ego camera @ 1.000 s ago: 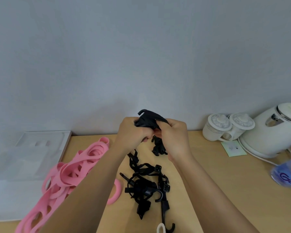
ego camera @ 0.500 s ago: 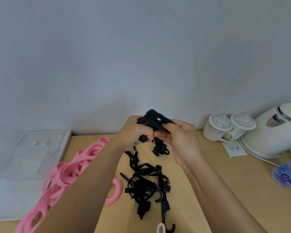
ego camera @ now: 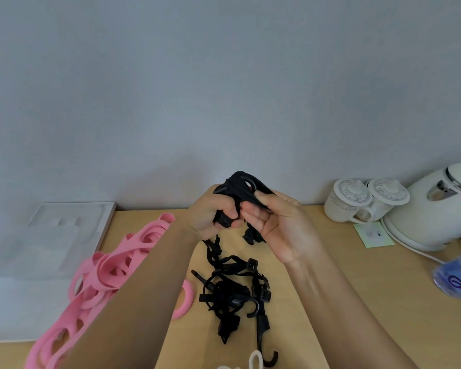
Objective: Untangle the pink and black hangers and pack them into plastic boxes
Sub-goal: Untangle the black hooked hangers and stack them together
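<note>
We hold a bunch of black hangers [ego camera: 241, 186] above the worktop [ego camera: 357, 302], left hand [ego camera: 208, 214] fisted round it, right hand [ego camera: 280, 225] pinching its edge; they look light, stiff and snag-prone, best gripped by the hooks.

Matt plastic on the black hangers [ego camera: 232, 291]; smooth plastic on the pink hangers [ego camera: 109, 265]; pale wood-grain tabletop [ego camera: 397, 302]; glossy white plastic kettle [ego camera: 434, 217].

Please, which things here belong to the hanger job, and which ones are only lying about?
Job:
black hangers, some held by left hand and right hand
pink hangers
box

Lying about:
kettle
cups
note
bottle
</note>
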A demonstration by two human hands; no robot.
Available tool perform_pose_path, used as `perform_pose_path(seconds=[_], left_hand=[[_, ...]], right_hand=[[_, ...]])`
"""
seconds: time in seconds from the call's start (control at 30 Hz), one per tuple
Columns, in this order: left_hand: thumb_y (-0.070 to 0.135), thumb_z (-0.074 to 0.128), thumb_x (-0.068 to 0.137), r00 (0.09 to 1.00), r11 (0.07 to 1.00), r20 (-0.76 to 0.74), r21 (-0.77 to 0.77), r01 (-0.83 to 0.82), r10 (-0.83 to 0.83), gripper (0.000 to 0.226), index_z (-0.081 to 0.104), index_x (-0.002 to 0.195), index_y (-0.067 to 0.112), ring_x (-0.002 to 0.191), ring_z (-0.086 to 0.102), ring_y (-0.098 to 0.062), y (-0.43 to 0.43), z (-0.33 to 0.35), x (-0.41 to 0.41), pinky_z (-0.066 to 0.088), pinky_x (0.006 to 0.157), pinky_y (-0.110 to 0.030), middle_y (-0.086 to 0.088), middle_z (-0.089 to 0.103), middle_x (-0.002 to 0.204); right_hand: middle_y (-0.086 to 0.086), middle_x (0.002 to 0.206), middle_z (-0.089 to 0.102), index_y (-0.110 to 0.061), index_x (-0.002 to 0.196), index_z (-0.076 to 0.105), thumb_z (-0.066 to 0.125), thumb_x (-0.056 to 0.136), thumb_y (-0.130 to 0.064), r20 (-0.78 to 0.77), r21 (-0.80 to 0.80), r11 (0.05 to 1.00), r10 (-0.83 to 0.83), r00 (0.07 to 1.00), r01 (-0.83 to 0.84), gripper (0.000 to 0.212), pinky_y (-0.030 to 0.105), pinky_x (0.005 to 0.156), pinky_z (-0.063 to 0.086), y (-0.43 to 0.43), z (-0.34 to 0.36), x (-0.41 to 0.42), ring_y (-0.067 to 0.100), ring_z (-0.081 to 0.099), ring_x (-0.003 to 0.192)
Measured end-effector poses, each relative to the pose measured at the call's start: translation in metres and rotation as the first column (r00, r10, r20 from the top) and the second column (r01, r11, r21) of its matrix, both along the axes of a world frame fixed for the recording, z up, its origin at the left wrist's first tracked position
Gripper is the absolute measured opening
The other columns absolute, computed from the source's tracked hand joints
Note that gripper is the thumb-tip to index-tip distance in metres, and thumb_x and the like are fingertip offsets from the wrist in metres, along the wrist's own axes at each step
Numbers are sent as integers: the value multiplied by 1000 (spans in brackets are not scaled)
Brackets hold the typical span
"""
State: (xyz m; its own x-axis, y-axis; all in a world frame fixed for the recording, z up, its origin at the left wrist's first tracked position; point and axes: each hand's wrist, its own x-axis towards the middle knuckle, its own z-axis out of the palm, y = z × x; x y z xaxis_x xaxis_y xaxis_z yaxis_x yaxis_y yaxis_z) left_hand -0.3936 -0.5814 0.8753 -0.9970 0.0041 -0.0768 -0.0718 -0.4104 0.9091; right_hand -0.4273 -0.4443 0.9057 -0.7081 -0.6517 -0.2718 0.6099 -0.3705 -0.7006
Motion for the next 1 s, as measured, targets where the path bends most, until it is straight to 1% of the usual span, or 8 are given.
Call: perform_pose_path(seconds=[0.13,0.27,0.43,0.57,0.7,0.87,0.93,1.0], left_hand=[[7,57,40,997,995,31,64,-74,72,29,68,67,7,49,47,-14,4,-12,-2,37,40,-19,-7,55,60],[11,57,39,984,984,19,19,-178,177,16,61,54,9,44,47,-12,14,-15,-1,38,40,-18,-2,50,50],[8,59,40,960,956,-80,-107,-275,267,21,56,60,3,47,47,-16,17,-8,2,37,43,-21,-7,49,53],[-2,53,46,953,951,-161,-137,-277,255,21,65,53,13,46,54,-13,21,5,5,39,42,-19,-1,58,52],[11,59,38,955,956,-146,-110,-274,257,18,65,55,10,48,52,-17,24,4,4,39,43,-19,-7,58,54],[11,56,40,976,984,-130,-10,-177,174,9,59,47,15,41,44,-16,28,7,5,37,43,-19,-4,54,51],[10,56,40,981,988,-119,-4,-157,156,8,57,47,14,40,44,-15,27,10,2,38,43,-17,-4,54,50],[12,56,40,986,986,-75,-62,-155,150,6,56,45,15,40,44,-15,26,10,2,36,43,-17,-4,54,51]], right_hand=[[7,64,70,-2,80,62,50,90,1,146,-26,999,-23,989,27,17,21,53,56,-2,-2,2,11,67,53],[7,61,69,-2,78,61,52,90,-1,243,-46,994,-81,967,95,15,20,49,55,-6,-5,4,10,67,52],[6,60,66,-1,80,60,54,88,-4,318,-76,993,-59,946,87,11,19,46,54,-5,-6,1,6,64,46],[3,50,58,-2,79,60,61,73,-10,363,-144,988,-5,932,61,10,13,39,48,-5,-8,-2,3,53,35],[1,43,45,-2,79,54,54,72,-15,262,-218,976,62,963,-3,15,11,34,40,-5,-14,-3,3,41,30],[-5,35,45,-3,70,47,48,77,-22,-70,-128,986,100,993,-108,21,11,32,34,4,-29,-7,4,44,29],[-6,36,47,-2,65,57,52,78,-25,-175,-89,988,106,979,-123,27,14,41,37,7,-33,-13,8,47,35],[-7,42,51,-12,61,68,65,73,-36,-250,-60,988,126,960,-145,26,23,56,34,6,-38,-18,11,48,44]])
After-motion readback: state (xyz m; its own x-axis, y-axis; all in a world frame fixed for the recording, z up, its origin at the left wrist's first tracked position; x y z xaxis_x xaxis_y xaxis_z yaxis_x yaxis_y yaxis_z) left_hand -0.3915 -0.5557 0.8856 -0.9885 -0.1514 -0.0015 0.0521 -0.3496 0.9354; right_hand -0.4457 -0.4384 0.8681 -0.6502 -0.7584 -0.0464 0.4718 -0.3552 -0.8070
